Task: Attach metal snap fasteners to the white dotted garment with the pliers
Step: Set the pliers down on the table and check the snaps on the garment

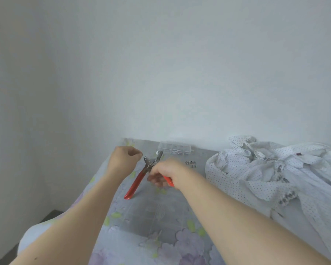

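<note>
Near the bed's (122, 236) far left corner the left hand (122, 159) is loosely curled, pinching something too small to tell, at the head of the pliers (139, 175). The right hand (165, 172) grips one red handle. Loose snaps (191, 163) lie beyond, by a clear box (175, 148) at the far edge. The garment (275, 173) sits crumpled at the right edge, untouched; no snap looks attached yet

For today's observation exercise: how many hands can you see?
2: left hand closed by the pliers' head; right hand gripping a red handle.
</note>
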`<move>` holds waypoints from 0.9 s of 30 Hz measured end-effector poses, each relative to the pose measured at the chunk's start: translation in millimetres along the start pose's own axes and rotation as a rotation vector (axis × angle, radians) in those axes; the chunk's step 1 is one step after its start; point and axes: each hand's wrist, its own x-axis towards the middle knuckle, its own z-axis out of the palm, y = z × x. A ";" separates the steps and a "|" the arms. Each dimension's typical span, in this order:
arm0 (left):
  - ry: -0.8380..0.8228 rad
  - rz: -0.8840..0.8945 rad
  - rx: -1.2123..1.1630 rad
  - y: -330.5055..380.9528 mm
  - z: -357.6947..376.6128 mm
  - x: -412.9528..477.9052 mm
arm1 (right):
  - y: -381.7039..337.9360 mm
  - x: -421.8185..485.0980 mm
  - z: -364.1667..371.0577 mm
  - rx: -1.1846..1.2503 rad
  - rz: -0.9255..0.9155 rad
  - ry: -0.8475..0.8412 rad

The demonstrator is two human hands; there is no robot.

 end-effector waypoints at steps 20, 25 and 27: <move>-0.047 0.023 0.020 19.7 16.1 -9.3 | 24.9 12.1 -17.0 -0.537 -0.236 0.330; -0.055 0.090 0.059 41.5 39.0 -19.8 | 22.0 -1.7 -65.2 -0.478 -0.236 0.408; -0.086 0.127 0.102 53.5 52.5 -25.9 | 26.4 -7.4 -92.5 -0.405 -0.245 0.458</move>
